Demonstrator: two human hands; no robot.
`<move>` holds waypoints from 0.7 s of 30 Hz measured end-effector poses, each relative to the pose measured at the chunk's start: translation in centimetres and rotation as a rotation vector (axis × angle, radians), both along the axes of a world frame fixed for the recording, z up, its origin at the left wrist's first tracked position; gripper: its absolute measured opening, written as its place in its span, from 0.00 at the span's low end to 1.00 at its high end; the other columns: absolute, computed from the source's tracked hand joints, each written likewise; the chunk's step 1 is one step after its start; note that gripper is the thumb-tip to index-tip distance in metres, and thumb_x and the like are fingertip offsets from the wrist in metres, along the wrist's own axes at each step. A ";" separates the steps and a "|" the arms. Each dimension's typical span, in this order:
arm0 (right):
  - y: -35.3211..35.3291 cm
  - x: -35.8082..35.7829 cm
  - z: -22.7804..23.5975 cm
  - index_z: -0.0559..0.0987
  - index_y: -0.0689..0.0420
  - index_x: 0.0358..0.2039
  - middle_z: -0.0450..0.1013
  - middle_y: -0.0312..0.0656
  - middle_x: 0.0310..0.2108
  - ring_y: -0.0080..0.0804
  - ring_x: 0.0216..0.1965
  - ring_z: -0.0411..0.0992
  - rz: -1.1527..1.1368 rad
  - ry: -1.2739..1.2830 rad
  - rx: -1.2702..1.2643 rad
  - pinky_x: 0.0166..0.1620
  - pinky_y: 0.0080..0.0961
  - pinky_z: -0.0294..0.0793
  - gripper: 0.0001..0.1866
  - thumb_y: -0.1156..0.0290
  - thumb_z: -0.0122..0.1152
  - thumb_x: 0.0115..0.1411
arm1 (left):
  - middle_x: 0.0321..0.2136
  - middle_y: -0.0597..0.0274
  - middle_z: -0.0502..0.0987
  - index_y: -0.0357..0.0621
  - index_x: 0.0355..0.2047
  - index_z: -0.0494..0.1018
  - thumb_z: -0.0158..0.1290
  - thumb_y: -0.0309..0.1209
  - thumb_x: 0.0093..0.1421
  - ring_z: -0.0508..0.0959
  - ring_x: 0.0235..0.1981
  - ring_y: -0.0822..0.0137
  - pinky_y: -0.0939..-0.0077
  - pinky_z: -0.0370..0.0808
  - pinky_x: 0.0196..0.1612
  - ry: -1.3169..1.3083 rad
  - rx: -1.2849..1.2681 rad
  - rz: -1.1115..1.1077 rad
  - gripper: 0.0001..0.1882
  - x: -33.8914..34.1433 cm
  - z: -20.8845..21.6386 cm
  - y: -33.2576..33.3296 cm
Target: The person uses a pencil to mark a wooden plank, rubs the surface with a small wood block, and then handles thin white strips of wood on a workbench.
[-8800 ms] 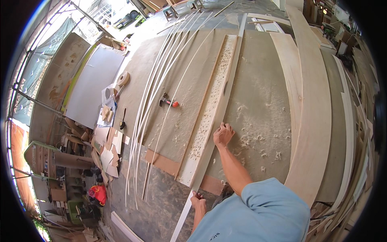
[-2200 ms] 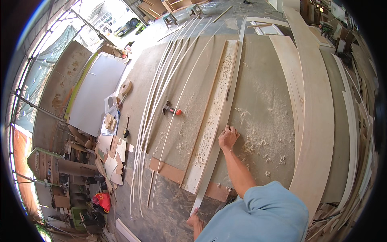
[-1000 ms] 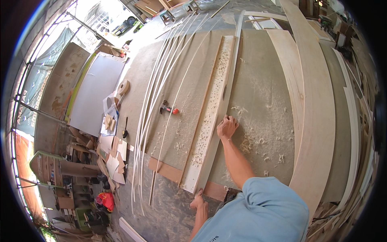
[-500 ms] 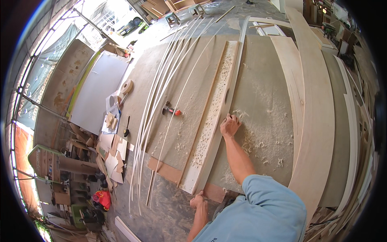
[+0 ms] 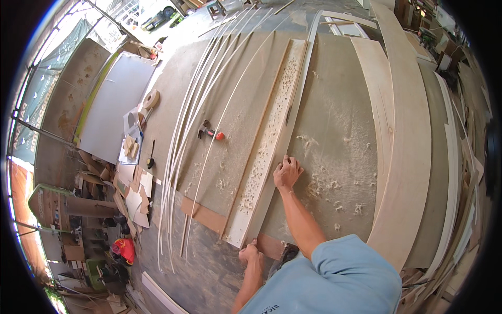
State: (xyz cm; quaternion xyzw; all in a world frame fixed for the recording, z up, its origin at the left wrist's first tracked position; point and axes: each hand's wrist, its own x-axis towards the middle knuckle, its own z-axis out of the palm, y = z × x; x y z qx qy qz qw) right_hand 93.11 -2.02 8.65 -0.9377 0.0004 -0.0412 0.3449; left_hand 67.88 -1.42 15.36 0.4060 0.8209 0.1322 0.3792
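A long narrow board [image 5: 261, 175] with a speckled, pitted white face runs away from me, with a pale strip [image 5: 296, 99] along its right side that curves past the far end. At the board's near end, my left hand [image 5: 251, 254] is closed at the lower right corner. Farther along, my right hand [image 5: 287, 174] has its fingers bent against the right side edge. The undersides of both grips are hidden. A thin brown stick [image 5: 257, 137] lies along the board's left side.
Wood shavings [image 5: 334, 184] litter the brown work surface. Several thin pale strips [image 5: 178, 141] lie to the left, beside a red-and-black hand tool [image 5: 212, 132]. Broad curved plywood pieces [image 5: 410, 131] extend on the right. Tape rolls [image 5: 151, 98] and offcuts [image 5: 137, 201] are at far left.
My right hand has slid nearer to me along the board's side edge. The left hand stays at the near corner. The whole view has shifted slightly.
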 end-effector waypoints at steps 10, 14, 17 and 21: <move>0.5 3.7 -0.2 0.77 0.55 0.41 0.68 0.40 0.42 0.40 0.47 0.64 -0.031 -0.041 -0.054 0.48 0.44 0.59 0.15 0.70 0.55 0.51 | 0.49 0.46 0.70 0.26 0.48 0.66 0.65 0.19 0.42 0.72 0.46 0.58 0.71 0.68 0.50 -0.216 0.004 0.220 0.32 4.2 1.0 -0.1; 0.3 5.3 -0.3 0.75 0.55 0.42 0.68 0.42 0.42 0.42 0.48 0.64 -0.013 -0.050 -0.076 0.47 0.48 0.60 0.17 0.70 0.53 0.51 | 0.48 0.46 0.71 0.26 0.46 0.68 0.67 0.24 0.41 0.72 0.46 0.58 0.71 0.68 0.49 -0.137 -0.025 0.135 0.31 5.0 0.3 0.1; 0.4 6.1 0.3 0.75 0.56 0.44 0.68 0.43 0.43 0.44 0.49 0.64 0.003 -0.043 -0.085 0.49 0.49 0.60 0.17 0.69 0.53 0.52 | 0.48 0.48 0.72 0.27 0.44 0.70 0.68 0.25 0.40 0.73 0.45 0.58 0.70 0.69 0.48 -0.018 -0.045 0.088 0.30 5.3 -1.5 0.7; -0.1 5.4 0.0 0.74 0.54 0.47 0.68 0.44 0.44 0.44 0.50 0.63 -0.057 -0.094 -0.132 0.51 0.49 0.59 0.19 0.68 0.54 0.53 | 0.43 0.52 0.74 0.29 0.40 0.72 0.71 0.30 0.36 0.74 0.41 0.60 0.69 0.69 0.46 0.007 -0.042 0.010 0.30 5.7 -2.6 0.9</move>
